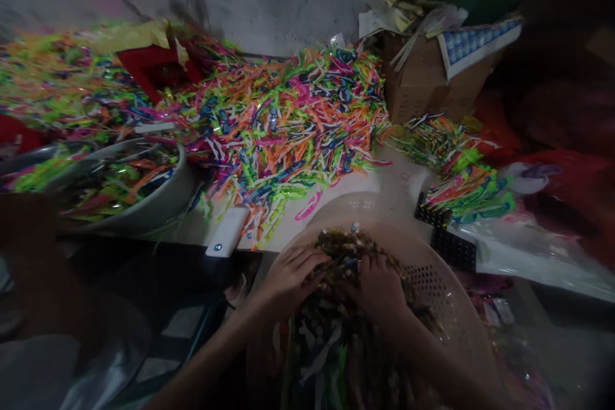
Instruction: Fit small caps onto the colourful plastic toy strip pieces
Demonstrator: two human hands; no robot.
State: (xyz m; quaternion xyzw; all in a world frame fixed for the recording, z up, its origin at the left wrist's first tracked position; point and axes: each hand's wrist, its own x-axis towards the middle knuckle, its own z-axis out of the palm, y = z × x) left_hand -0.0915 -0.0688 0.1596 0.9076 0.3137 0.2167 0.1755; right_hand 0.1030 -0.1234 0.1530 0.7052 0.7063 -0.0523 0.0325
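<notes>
A wide pale basket point(461, 314) with a perforated wall stands at the lower middle, holding a dark brownish heap of small pieces point(350, 245) with coloured strips below. On the left part of this heap rests my left hand point(298, 272), its fingers spread a little and pointing right. My right hand point(382, 282) is at the heap's right part, fingers bent down into the pieces. A small gap with pieces showing separates the hands. Whatever the right fingertips pinch is too small and blurred to name.
Coloured strips point(298, 122) cover the table point(384, 189). A grey basin point(177, 195) of strips sits left, near a white device point(228, 230). At the right are a cardboard box point(423, 86), black perforated trays point(454, 246) and plastic bags. A person's arm point(38, 269) shows far left.
</notes>
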